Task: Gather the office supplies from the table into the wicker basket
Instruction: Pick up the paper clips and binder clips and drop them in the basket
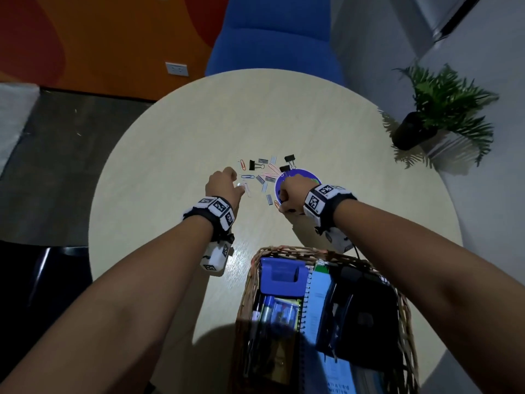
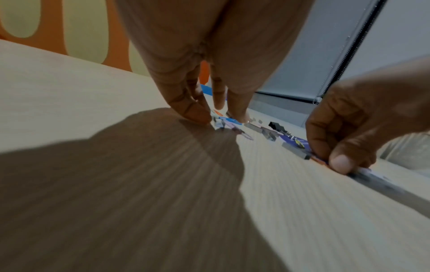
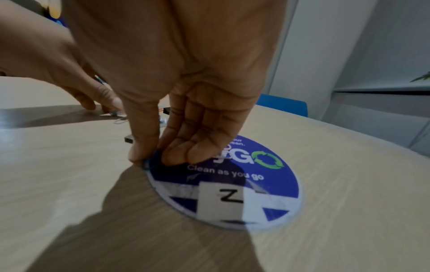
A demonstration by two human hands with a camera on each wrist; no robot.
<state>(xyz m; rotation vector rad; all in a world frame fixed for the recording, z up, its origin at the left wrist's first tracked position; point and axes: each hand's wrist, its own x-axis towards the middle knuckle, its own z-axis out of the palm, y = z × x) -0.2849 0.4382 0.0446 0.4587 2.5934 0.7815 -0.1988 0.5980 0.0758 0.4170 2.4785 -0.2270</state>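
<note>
On the round pale wood-grain tabletop (image 1: pixel 199 115), near its middle: scatter of coloured wire paper clips (image 1: pixel 244 177), grey staple strips (image 1: pixel 264 188) and black binder clips (image 1: pixel 289 159), lying between the two hands. Right hand (image 1: pixel 292 191) lowered at near edge of round blue "Clean as you go" sticker (image 3: pixel 274 185); grip: thumb and curled fingertips (image 3: pixel 177 156) pinching a small blue paper clip (image 3: pixel 147 164) against the tabletop at the sticker's rim. Clip directly under the pinch, touching the surface. Left hand (image 1: pixel 224 184) at left side of the scatter, fingertips (image 2: pixel 197 116) pointed down onto the tabletop among the clips; whether this grip holds anything: cannot tell. Brown wicker basket (image 1: pixel 403 308) at near edge of tabletop, well apart from the scatter, holding a blue tape dispenser (image 1: pixel 281 275), a spiral notebook (image 1: pixel 318 302), pens and a black item.
</note>
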